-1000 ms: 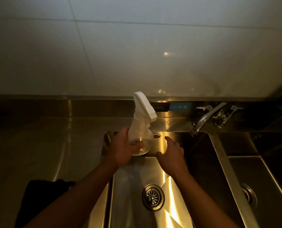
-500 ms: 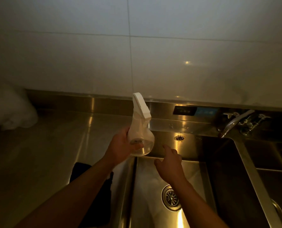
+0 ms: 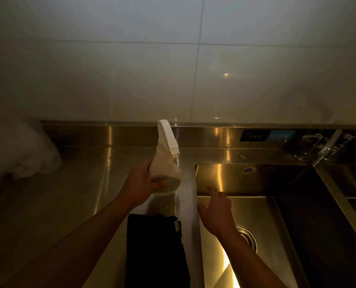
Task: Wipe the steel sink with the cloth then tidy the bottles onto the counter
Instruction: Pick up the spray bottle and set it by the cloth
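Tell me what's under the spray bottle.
The spray bottle, held in the left hand, hangs over bare steel counter. The black cloth lies nearer. The palm hides its underside.

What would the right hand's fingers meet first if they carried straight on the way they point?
Probably the sink's back wall; the right hand is empty, its fingers aimed there. Depth is uncertain.

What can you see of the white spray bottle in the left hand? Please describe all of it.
The spray bottle looks like translucent whitish plastic, with an opaque white trigger head on top and a rounded base. It looks almost empty. It is held in the air, slightly tilted, the head pointing up toward the wall. The left hand grips its lower body from the left side. It hangs over the steel counter, just left of the sink and beyond the black cloth. Nothing else touches it.
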{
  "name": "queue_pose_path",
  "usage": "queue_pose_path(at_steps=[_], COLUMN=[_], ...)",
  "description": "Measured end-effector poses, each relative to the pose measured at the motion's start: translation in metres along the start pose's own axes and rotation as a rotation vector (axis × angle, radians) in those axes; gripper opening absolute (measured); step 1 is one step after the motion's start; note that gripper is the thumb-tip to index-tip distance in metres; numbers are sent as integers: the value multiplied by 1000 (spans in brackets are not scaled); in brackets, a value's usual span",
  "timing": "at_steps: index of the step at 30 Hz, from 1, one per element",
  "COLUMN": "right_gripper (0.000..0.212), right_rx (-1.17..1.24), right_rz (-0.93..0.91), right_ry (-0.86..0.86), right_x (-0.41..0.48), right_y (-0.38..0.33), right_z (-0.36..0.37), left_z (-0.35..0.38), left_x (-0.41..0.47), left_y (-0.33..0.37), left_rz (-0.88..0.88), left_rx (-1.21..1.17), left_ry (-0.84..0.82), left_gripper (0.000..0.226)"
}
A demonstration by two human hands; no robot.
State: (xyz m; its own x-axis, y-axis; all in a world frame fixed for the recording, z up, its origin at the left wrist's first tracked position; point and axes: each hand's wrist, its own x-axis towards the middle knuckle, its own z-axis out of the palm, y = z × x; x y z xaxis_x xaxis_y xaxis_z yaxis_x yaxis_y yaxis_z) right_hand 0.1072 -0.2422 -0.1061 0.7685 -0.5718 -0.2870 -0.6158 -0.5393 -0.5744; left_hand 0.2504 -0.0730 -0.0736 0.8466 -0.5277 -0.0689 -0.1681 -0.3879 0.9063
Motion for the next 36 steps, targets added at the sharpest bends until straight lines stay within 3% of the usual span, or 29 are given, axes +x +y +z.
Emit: queue_pose_path(at_steps=[36], right_gripper=[57], right_rx=[22], right_rz=[13], right_ry=[-28], right_x=[-9], right_y=[-2], right_z=[33], left_z=[-15], left_x=[-20], left_y=[-50], left_rz=[-95], left_rx=[-18], left_ry=[108], left_gripper=[64])
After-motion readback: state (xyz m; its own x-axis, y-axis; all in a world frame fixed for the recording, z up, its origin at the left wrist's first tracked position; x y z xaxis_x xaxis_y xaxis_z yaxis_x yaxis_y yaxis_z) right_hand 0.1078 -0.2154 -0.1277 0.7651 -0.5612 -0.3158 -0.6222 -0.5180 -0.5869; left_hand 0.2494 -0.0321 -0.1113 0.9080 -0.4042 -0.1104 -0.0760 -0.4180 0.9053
